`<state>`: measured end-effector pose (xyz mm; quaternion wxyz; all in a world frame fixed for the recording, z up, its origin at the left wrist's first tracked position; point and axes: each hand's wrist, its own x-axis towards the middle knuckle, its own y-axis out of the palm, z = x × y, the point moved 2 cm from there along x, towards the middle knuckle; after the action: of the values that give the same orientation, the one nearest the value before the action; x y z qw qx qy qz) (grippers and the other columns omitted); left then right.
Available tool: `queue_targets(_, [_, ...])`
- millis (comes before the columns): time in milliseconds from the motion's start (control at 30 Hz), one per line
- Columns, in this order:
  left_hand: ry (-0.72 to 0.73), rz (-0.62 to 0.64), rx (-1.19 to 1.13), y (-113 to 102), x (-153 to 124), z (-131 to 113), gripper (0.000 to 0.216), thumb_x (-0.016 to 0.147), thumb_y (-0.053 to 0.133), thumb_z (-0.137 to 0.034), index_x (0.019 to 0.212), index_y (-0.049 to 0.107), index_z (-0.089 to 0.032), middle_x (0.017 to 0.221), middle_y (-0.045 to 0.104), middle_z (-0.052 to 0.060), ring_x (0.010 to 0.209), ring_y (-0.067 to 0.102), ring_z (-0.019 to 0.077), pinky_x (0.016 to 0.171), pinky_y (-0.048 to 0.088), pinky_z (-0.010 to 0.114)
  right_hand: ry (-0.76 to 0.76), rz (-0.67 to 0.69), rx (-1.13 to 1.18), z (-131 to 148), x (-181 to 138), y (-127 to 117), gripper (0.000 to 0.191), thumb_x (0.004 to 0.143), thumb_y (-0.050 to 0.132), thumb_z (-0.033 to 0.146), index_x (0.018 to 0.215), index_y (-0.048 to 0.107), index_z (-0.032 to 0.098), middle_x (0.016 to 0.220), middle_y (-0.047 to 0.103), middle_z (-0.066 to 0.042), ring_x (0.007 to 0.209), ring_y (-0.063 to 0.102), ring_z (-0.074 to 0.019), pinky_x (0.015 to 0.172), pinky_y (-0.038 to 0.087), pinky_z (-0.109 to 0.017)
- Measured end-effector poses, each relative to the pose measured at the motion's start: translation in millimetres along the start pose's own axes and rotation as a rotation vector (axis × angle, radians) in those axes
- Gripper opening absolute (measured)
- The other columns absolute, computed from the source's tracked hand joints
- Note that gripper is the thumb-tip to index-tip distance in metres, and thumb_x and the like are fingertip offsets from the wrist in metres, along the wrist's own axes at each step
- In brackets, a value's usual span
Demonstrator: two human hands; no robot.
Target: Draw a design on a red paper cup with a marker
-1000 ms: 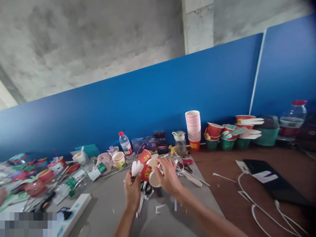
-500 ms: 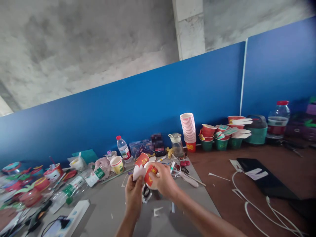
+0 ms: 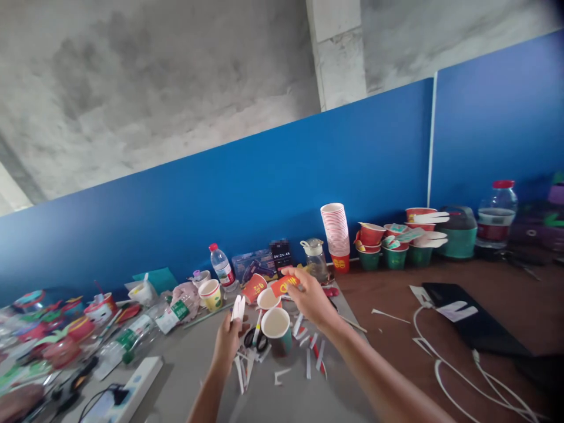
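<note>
My left hand (image 3: 228,336) is closed on a white paper cutout (image 3: 238,308) with two upright prongs. In my right hand (image 3: 308,298) is a red paper piece (image 3: 283,286) with yellow lettering, pinched and raised over the cups. Between and below the hands stands a green paper cup (image 3: 277,329) with a pale inside. Just behind it is another paper cup (image 3: 268,298), and a red cup (image 3: 254,288) lies tilted farther back. Black-handled scissors (image 3: 256,339) rest left of the green cup. Paper strips (image 3: 244,371) lie scattered around it.
A tall stack of paper cups (image 3: 335,229) stands by the blue partition (image 3: 264,194), near a glass jar (image 3: 314,258). Red and green cups (image 3: 395,257) are grouped to the right. A power strip (image 3: 138,382) and plastic bottles (image 3: 145,329) lie left; a white cable (image 3: 445,352) lies right.
My hands have moved apart. The right one has carried the red paper piece up and to the right, uncovering the green cup. The left has shifted slightly left with the white cutout.
</note>
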<state>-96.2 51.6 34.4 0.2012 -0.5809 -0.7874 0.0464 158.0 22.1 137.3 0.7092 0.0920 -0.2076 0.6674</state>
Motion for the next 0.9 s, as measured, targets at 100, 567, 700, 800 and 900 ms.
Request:
queue_targets(100, [0.075, -0.056, 0.087, 0, 1, 5, 0.032, 0.064, 0.054, -0.037, 0.087, 0.060, -0.016, 0.091, 0.066, 0.011, 0.090, 0.062, 0.0267, 0.085, 0.045, 0.044, -0.029, 0.036, -0.084, 4, -1, -6, 0.056, 0.063, 0.045, 0.005, 0.116, 0.056, 0.019, 0.120, 0.058, -0.006, 0.111, 0.050, -0.0214, 0.096, 0.034, -0.034])
queue_targets(567, [0.517, 0.363, 0.455, 29, -56, -64, 0.035, 0.068, 0.059, -0.017, 0.102, 0.062, -0.023, 0.137, 0.038, 0.011, 0.127, 0.034, 0.0297, 0.102, 0.031, 0.047, -0.198, -0.073, -0.308, 25, -2, -25, 0.019, 0.080, 0.047, 0.022, 0.077, 0.065, 0.018, 0.091, 0.063, -0.007, 0.088, 0.056, -0.0196, 0.078, 0.038, -0.031])
queue_targets(700, [0.379, 0.327, 0.336, 36, -58, -59, 0.009, 0.069, 0.058, -0.018, 0.073, 0.066, -0.021, 0.121, 0.056, 0.010, 0.114, 0.049, 0.0299, 0.096, 0.036, 0.045, -0.141, 0.008, -0.333, 30, -3, -28, 0.019, 0.080, 0.045, 0.021, 0.076, 0.064, 0.018, 0.067, 0.063, -0.002, 0.071, 0.056, -0.0159, 0.073, 0.037, -0.028])
queue_targets(800, [0.158, 0.304, 0.043, 37, -57, -54, 0.019, 0.072, 0.059, -0.027, 0.087, 0.066, -0.018, 0.099, 0.066, 0.010, 0.096, 0.059, 0.0264, 0.088, 0.043, 0.040, -0.134, 0.031, -0.273, 33, -5, -27, 0.020, 0.078, 0.045, 0.019, 0.086, 0.064, 0.019, 0.073, 0.065, 0.000, 0.070, 0.056, -0.0152, 0.072, 0.037, -0.026])
queue_targets(900, [0.009, 0.284, -0.210, 39, -56, -48, 0.034, 0.074, 0.060, -0.038, 0.098, 0.064, -0.015, 0.087, 0.068, 0.008, 0.086, 0.062, 0.0221, 0.080, 0.046, 0.032, -0.132, 0.042, -0.215, 33, -7, -26, 0.025, 0.077, 0.046, 0.018, 0.096, 0.061, 0.020, 0.085, 0.067, -0.002, 0.078, 0.057, -0.0166, 0.072, 0.038, -0.026])
